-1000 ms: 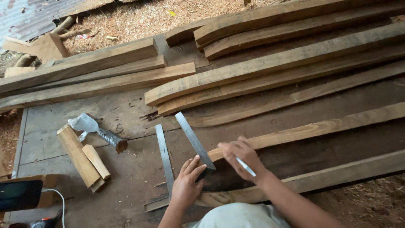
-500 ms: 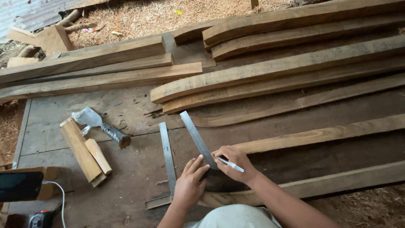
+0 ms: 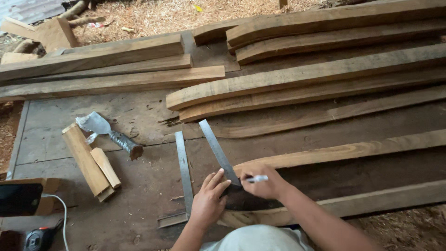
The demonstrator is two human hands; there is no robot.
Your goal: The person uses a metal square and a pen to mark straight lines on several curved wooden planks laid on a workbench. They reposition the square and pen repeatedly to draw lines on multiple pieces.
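My left hand (image 3: 209, 200) lies flat with fingers spread on the near end of a metal try square blade (image 3: 217, 148) that angles across the end of a long curved wooden plank (image 3: 353, 149). My right hand (image 3: 260, 181) grips a white pen (image 3: 256, 178) right beside the blade, at the plank's left end. A second steel ruler (image 3: 183, 169) lies flat just left of my left hand, its foot at the bench's near edge.
Several curved planks (image 3: 302, 76) are stacked across the back and right. An adze-like tool with a metal head (image 3: 104, 131) and two short wooden blocks (image 3: 88, 160) lie to the left. A phone (image 3: 18, 199) and a tape measure (image 3: 39, 238) sit at the lower left.
The view has shifted slightly. Both hands have settled lower on the plank's end, the right hand bringing the pen in against the square's blade.
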